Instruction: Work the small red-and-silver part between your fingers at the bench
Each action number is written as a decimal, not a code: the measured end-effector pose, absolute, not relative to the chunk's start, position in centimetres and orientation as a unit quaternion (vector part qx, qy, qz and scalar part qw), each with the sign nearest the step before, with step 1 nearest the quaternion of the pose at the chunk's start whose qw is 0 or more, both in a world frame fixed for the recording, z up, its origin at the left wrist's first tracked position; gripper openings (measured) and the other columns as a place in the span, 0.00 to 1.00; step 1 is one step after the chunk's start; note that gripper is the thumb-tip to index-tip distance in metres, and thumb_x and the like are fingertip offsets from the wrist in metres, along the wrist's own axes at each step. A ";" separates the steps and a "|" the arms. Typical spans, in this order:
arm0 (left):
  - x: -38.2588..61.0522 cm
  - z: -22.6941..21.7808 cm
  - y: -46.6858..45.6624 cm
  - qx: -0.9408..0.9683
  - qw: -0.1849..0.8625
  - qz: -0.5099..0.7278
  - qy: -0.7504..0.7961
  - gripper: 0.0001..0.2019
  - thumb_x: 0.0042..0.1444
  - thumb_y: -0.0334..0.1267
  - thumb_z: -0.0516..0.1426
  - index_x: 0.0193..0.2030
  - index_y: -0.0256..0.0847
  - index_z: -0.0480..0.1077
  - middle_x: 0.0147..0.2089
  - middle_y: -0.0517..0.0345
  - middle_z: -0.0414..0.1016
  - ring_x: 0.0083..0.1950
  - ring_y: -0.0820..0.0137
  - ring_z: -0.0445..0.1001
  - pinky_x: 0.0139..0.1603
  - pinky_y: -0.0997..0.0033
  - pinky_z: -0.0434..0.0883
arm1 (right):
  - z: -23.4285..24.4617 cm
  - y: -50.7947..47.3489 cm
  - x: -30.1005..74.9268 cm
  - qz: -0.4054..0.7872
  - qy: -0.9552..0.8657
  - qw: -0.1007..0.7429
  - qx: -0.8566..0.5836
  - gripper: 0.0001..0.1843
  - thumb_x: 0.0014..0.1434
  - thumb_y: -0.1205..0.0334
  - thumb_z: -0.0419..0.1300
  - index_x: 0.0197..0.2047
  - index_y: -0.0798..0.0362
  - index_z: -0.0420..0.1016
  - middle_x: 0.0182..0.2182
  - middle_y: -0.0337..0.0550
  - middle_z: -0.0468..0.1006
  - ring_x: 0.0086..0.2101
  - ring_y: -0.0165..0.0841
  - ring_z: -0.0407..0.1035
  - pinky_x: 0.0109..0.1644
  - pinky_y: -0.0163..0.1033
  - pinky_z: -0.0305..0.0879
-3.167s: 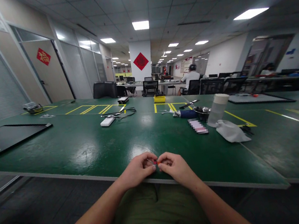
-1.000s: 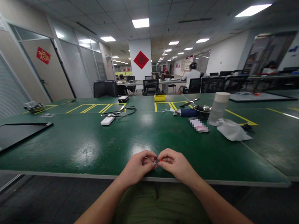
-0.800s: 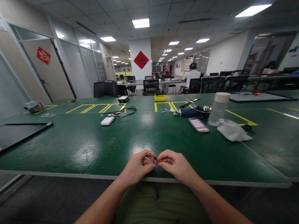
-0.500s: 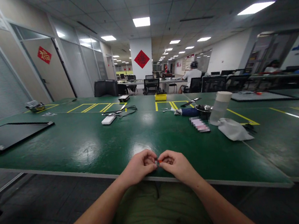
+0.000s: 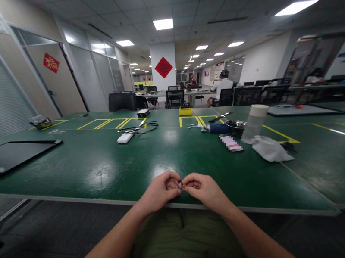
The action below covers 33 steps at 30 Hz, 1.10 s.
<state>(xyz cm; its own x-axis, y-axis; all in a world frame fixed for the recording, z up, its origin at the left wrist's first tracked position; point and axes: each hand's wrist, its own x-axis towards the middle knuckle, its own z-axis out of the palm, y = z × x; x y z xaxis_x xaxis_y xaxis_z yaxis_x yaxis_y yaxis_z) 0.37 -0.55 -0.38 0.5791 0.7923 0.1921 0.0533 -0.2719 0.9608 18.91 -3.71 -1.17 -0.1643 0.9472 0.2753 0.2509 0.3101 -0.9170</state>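
Observation:
Close to the near edge of the green table (image 5: 127,171), my two hands meet fingertip to fingertip. My left hand (image 5: 164,190) pinches a tiny silvery-grey piece (image 5: 180,185) between thumb and forefinger. From the other side, my right hand (image 5: 203,188) pinches a small orange piece (image 5: 184,185) that sits right against the silvery one. Both are too small and too covered by fingers to tell their kind, or whether they are joined.
Right of my hands lie a phone (image 5: 231,142), a white pouch (image 5: 270,148), a frosted cylinder (image 5: 254,124) and a metal bowl (image 5: 236,126). Farther off are a white power strip (image 5: 124,138) with black cable and a yellow box (image 5: 185,111). A dark flat panel (image 5: 9,157) lies left.
My hands stay at the same place, with only slight finger movement. More of the silvery piece shows between the fingertips now.

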 end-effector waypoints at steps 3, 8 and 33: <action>0.4 -0.4 -0.6 0.721 0.519 0.352 0.294 0.13 0.47 0.32 0.61 0.41 0.35 0.66 0.29 0.61 0.69 0.28 0.78 0.66 0.31 0.78 0.63 | -1.3 -3.6 18.9 0.379 -0.664 0.457 -0.455 0.09 0.51 0.62 0.62 0.36 0.56 0.76 0.32 0.44 0.79 0.33 0.34 0.74 0.39 0.38 0.70; 0.4 -0.2 -0.6 0.725 0.521 0.340 0.295 0.12 0.48 0.32 0.60 0.41 0.35 0.66 0.29 0.61 0.69 0.29 0.77 0.67 0.31 0.78 0.64 | -1.3 -3.7 19.0 0.373 -0.667 0.450 -0.462 0.09 0.51 0.61 0.62 0.36 0.56 0.75 0.31 0.44 0.79 0.33 0.34 0.74 0.39 0.38 0.70; 0.5 -0.4 -0.7 0.741 0.482 0.349 0.311 0.12 0.49 0.36 0.60 0.41 0.36 0.68 0.28 0.62 0.66 0.29 0.76 0.64 0.30 0.77 0.62 | -1.3 -3.7 18.9 0.397 -0.652 0.459 -0.455 0.08 0.50 0.63 0.61 0.35 0.56 0.75 0.30 0.42 0.78 0.31 0.33 0.73 0.37 0.37 0.69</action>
